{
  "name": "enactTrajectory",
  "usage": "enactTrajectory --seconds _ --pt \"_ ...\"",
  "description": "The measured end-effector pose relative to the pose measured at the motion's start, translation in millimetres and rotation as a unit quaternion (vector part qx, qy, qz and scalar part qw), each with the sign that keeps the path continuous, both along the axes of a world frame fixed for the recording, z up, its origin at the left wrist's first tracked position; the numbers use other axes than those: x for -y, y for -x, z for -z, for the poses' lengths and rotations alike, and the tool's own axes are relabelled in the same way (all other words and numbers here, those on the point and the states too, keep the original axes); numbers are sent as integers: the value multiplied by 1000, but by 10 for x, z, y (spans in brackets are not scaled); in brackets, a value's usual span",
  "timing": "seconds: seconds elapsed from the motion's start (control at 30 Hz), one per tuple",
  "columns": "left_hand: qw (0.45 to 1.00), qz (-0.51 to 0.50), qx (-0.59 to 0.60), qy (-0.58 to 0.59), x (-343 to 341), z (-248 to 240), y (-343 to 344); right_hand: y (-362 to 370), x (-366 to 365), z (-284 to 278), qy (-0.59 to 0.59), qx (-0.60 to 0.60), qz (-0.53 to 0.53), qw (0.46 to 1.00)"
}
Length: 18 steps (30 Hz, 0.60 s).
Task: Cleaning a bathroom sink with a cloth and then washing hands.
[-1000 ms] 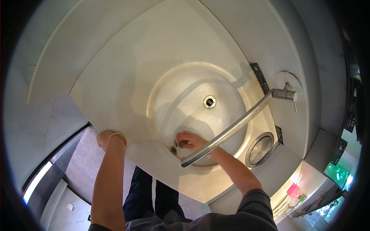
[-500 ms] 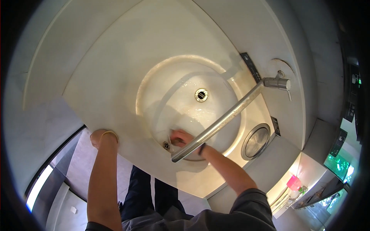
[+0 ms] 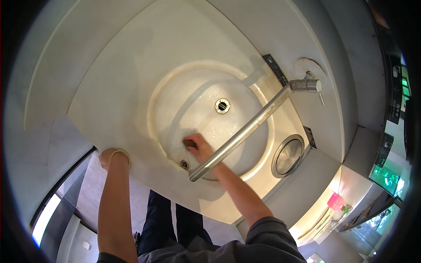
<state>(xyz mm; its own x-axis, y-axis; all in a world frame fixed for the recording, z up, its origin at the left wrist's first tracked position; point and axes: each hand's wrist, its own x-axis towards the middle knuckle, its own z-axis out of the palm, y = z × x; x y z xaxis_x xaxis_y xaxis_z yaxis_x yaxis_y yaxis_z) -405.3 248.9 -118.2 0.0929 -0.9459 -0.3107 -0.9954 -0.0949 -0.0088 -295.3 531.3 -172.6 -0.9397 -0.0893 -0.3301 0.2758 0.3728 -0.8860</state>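
Inside the round off-white sink basin (image 3: 164, 94), my right hand (image 3: 200, 146) is closed around a small dark brown lump (image 3: 190, 143). The lump looks like a scrubbing pad, but most of it is covered by my fingers. This hand is at the near left wall of the bowl, just above the small overflow hole (image 3: 185, 165). A long steel faucet spout (image 3: 241, 137) crosses over my right forearm. My left hand (image 3: 105, 158), a thin yellow band at its wrist, leans on the counter's left corner. Its fingers are turned away and hidden.
The drain (image 3: 222, 106) lies in the bowl, with wet droplets around it. On the right wall is the faucet's lever (image 3: 322, 98). A round steel lid (image 3: 288, 156) is set into the counter right of the bowl. A pink object (image 3: 336, 201) stands farther right.
My right hand has moved up and slightly left along the bowl, away from the overflow hole, showing the dark lump more. My left hand stays at the corner; the whole view has shifted slightly.
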Motion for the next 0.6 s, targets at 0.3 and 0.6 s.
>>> enactTrajectory --seconds 0.3,0.6 --pt "993 95 24 -65 152 478 -133 -45 -382 397 -224 -30 111 968" --pt "1000 -7 -17 -15 -134 139 -57 -410 -1269 -207 -553 127 -112 816"
